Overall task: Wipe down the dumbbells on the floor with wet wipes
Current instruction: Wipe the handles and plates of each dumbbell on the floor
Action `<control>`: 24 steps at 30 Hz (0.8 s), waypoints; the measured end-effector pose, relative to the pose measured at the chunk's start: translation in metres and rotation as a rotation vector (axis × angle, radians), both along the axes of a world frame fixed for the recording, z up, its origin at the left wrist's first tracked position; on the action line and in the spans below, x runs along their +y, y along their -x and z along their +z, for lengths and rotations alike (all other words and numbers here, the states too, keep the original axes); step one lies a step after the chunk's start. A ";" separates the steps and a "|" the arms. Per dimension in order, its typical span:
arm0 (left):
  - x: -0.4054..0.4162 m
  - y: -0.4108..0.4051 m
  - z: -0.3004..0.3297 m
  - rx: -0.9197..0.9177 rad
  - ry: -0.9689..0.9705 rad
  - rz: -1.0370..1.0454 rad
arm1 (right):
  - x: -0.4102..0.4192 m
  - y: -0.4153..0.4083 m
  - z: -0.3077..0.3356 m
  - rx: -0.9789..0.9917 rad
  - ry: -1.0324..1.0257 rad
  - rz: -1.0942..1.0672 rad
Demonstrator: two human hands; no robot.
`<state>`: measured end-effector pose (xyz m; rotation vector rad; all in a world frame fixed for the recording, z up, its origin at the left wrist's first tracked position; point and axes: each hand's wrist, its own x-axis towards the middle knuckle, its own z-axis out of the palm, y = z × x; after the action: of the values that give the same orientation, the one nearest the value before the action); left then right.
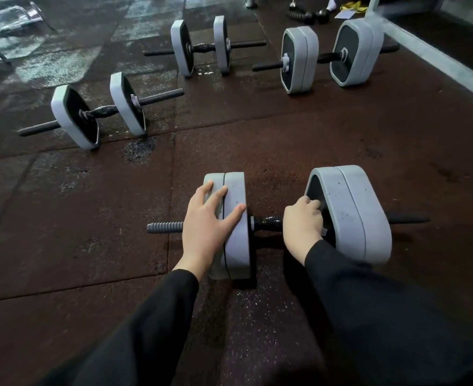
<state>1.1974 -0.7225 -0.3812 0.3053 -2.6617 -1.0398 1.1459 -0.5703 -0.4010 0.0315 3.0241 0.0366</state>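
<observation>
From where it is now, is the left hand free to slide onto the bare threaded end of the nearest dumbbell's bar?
Probably yes. The left hand rests flat on the left plates, fingers straight, and the threaded bar end sticks out uncovered just beside its wrist, nothing between them.

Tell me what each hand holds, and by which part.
The left hand holds nothing; its straight fingers rest on the nearest dumbbell's left plates. The right hand curls against the right plates' inner face; no wipe is visible.

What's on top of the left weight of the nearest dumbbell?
The left hand rests on top of the left weight with fingers spread. Whether a wipe lies beneath the palm cannot be seen; the hand covers that spot.
</observation>
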 end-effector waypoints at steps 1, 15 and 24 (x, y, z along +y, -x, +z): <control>0.000 0.000 0.000 0.000 0.005 0.002 | -0.001 -0.005 -0.002 0.023 0.002 -0.016; 0.001 0.002 -0.003 0.012 0.051 0.013 | -0.030 -0.024 -0.039 0.136 0.623 0.241; 0.002 0.002 -0.002 0.019 0.055 0.018 | -0.020 -0.038 -0.049 0.241 0.637 0.406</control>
<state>1.1958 -0.7208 -0.3830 0.3060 -2.6609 -0.9574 1.1837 -0.5904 -0.4502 -0.6687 3.0548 -0.9437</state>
